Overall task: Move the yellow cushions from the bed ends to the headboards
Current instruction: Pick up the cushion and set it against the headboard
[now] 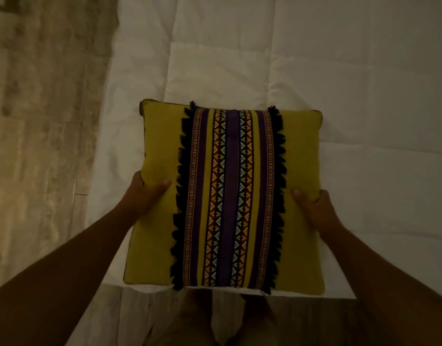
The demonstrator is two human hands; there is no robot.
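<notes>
Head view — yellow cushion (230, 196) with a purple patterned centre band and dark fringe, over the near end of the white quilted bed (339, 83). Left hand (145, 193) clamps its left edge, right hand (312, 208) its right edge — thumbs on top, fingers hidden beneath. Marbled floor (40, 121) lies left.

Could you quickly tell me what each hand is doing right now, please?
Left hand: closed on the left edge of the square yellow fabric cushion with the fringed woven band.
Right hand: closed on its right edge.
</notes>
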